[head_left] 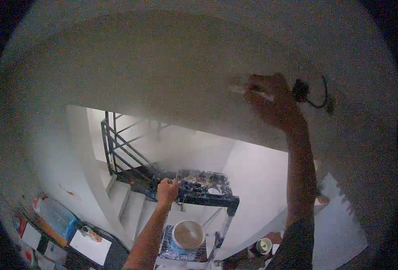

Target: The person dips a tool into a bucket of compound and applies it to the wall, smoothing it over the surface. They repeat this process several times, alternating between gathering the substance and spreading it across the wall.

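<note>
My right hand [273,101] is raised to the dim grey ceiling [172,58], fingers closed around a small pale flat tool [238,87]. Its tip touches or nearly touches the surface; blur and poor light hide its exact kind. Lower down, my left hand [167,190] is closed at the left edge of a paint-spattered ladder top [203,185]. A small white round piece [214,191] lies on that top. Below it, a round bucket [188,234] with brownish contents stands on a lower step.
A black cable [318,105] hangs from the ceiling beside my right wrist. Behind the ladder are a dark metal railing [129,148] and pale stairs [129,204]. At lower left lie a clear bottle [57,218] and a white sheet [90,247]. A cup-like container [264,245] is at lower right.
</note>
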